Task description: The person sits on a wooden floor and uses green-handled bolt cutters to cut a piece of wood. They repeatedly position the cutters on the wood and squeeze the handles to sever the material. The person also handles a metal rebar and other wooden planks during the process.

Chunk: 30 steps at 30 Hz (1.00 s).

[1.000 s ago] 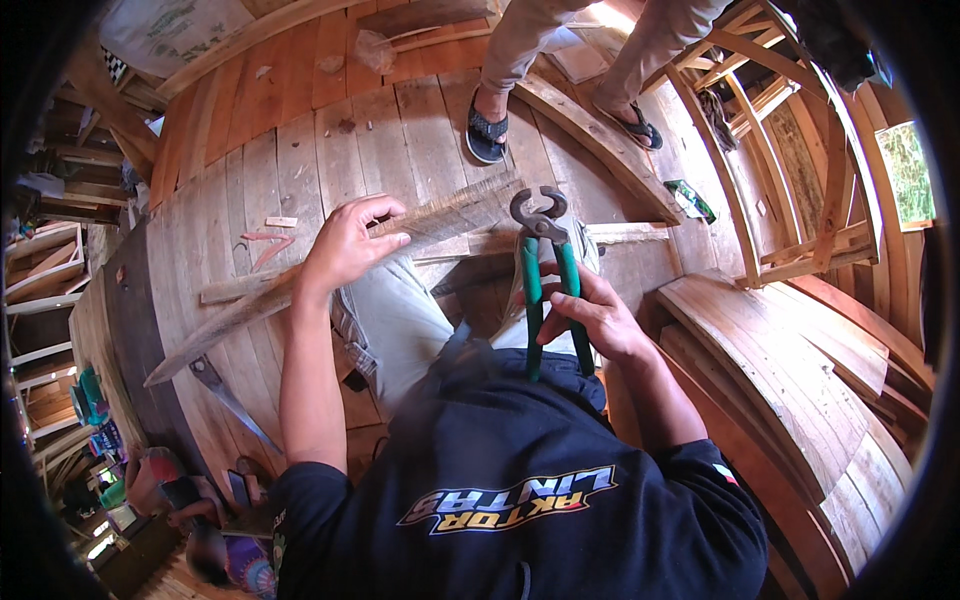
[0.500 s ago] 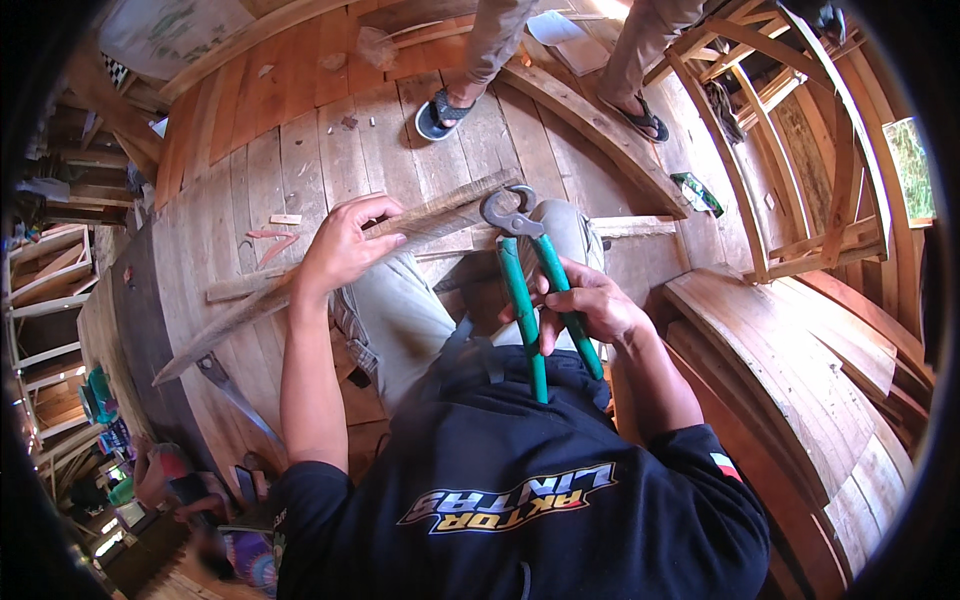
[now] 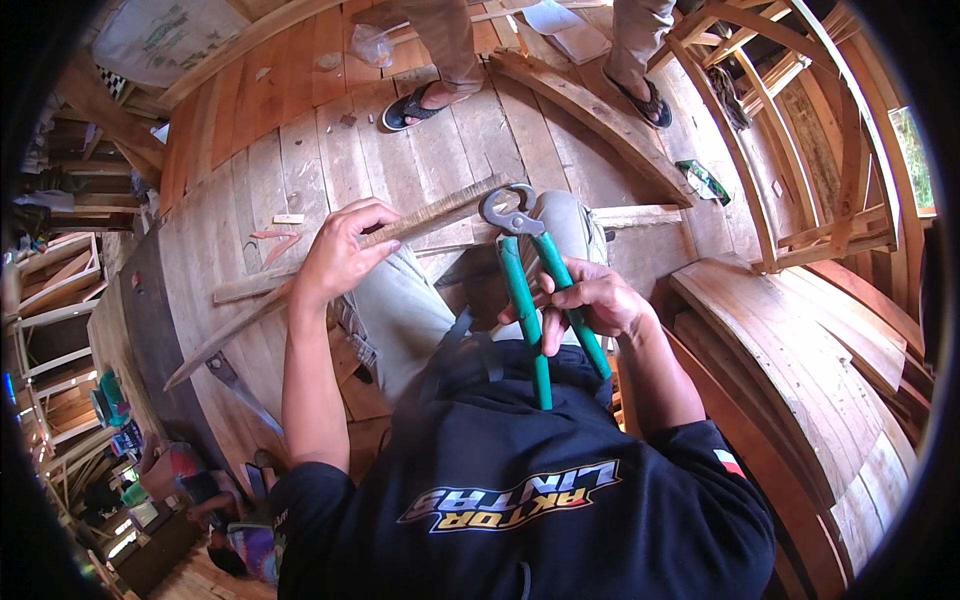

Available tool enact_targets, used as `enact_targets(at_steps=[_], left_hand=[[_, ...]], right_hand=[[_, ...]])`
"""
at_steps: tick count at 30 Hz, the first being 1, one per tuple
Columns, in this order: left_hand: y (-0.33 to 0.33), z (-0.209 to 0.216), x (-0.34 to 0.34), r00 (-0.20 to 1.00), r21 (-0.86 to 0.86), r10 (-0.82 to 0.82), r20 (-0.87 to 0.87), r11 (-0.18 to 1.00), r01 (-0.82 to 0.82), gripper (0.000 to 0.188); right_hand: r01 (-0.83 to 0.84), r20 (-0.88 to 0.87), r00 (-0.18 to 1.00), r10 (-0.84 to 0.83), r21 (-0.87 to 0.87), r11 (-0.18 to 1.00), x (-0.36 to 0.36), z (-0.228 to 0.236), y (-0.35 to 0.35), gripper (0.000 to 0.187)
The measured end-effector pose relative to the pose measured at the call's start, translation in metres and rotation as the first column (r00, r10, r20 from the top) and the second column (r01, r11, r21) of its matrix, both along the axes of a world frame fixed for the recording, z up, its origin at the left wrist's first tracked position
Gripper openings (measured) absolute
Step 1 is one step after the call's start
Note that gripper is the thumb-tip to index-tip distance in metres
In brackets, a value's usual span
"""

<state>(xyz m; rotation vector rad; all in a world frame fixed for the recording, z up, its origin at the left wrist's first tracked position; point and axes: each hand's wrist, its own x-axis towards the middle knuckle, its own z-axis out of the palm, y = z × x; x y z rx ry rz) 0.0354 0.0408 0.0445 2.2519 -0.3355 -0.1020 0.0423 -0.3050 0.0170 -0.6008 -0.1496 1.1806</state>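
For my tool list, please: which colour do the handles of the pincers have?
The pincers' handles are green, seen best in the head view.

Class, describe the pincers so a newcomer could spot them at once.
Start at the dark shirt, bottom centre, then go up to the right hand. It holds the pincers pointing away from the shirt. Their green handles and curved metal head set them apart from the plank in the left hand.

Pincers (image 3: 518, 287): head (image 3: 522, 224) of dull grey metal — handles (image 3: 588, 343) smooth green, plastic-like, faintly glossy. Stick (image 3: 442, 212): bare wood, matt and rough. Floor (image 3: 340, 150): matt wooden planks, scuffed. Curved boards (image 3: 775, 360), right: smoother wood with a pale sheen. Shirt (image 3: 480, 420): dark matt cloth. Trousers (image 3: 408, 305): pale matt cloth. Bag (image 3: 372, 45): clear, crinkled plastic — glossy. Sheet (image 3: 548, 20): white paper.
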Motion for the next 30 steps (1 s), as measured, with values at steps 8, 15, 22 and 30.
enact_targets(at_steps=[8,15,22,30], left_hand=[[-0.008,0.001,-0.002,1.000,0.010,-0.003,0.010,1.000,0.003,0.021],[-0.012,-0.003,-0.008,0.999,0.044,-0.018,0.049,0.999,0.016,0.023],[-0.011,-0.005,-0.010,0.999,0.035,-0.024,0.035,0.999,0.022,0.024],[-0.014,-0.001,-0.011,0.999,0.016,-0.021,0.043,1.000,0.021,0.022]], right_hand=[[0.099,0.009,0.995,-0.098,-0.112,0.989,-0.011,-0.004,0.008,0.022],[0.139,-0.022,0.990,-0.141,-0.076,0.987,-0.019,0.000,0.006,0.026],[0.148,-0.069,0.987,-0.143,0.070,0.986,-0.035,-0.029,0.000,0.062],[0.223,0.082,0.972,-0.220,-0.029,0.974,-0.054,-0.016,0.015,0.073]])
